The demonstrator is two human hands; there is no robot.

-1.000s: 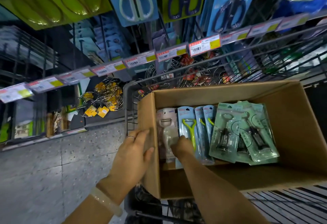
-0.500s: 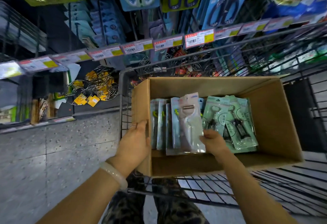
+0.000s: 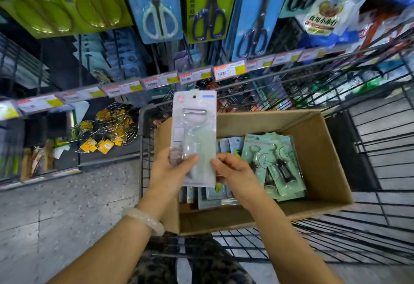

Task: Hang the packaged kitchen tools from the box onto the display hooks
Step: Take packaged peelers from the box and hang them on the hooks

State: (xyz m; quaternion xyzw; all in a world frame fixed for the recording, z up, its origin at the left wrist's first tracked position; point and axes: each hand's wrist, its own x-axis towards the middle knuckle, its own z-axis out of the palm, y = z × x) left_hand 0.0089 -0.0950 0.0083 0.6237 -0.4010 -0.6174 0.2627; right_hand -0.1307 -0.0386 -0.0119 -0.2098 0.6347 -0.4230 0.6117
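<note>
Two-handed grip on peeler pack (image 3: 193, 135), now lifted.

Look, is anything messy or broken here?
Nothing looks broken. The mint-green packs lie in a loose, fanned, tilted pile in the cardboard box. Both the left hand and right hand hold the peeler pack upright.

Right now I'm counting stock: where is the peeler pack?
In the head view the peeler pack is held upright above the left end of the box, the left hand gripping its bottom and the right hand pinching its lower right edge.
</note>
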